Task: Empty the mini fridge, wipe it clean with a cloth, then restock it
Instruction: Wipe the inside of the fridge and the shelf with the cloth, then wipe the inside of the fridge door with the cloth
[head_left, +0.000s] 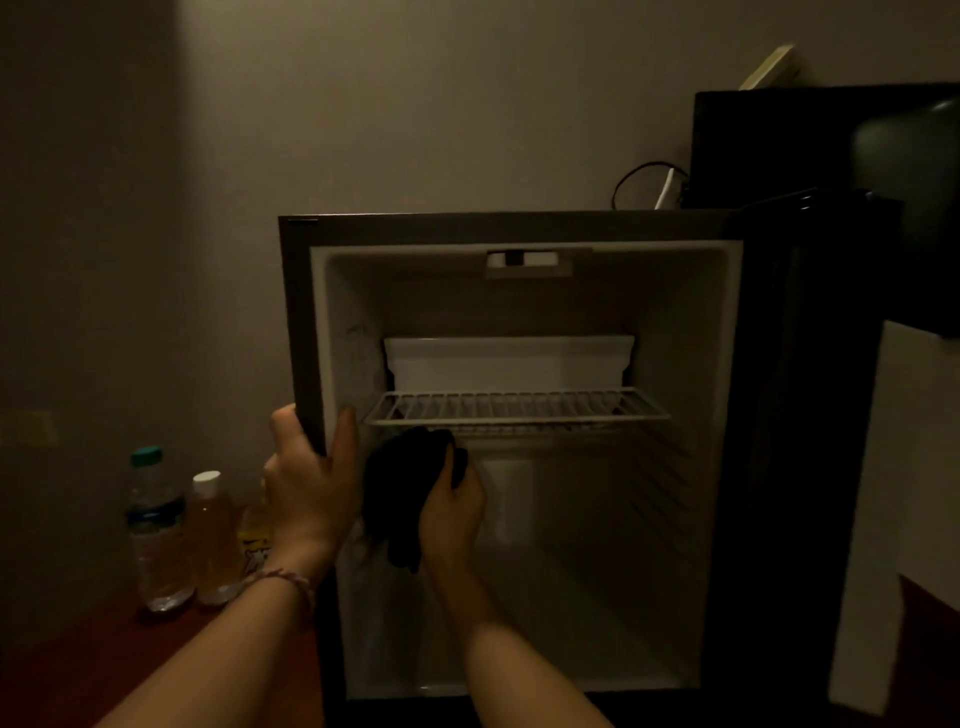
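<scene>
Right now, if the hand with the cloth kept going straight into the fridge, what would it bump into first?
Probably the fridge's left inner wall: the right hand holds the cloth close to it, just under the shelf. Depth is hard to judge in this dim light.

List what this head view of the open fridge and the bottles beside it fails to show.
- Third bottle: mostly hidden behind the left hand; only a yellow label shows.
- Bottle labels: too dim and small to read.
- Fridge left inner wall below the wire shelf: covered by the dark cloth that the right hand holds.
- Fridge door: cut off by the right edge.
- Dark box on top: cropped and too dark to identify.
</scene>
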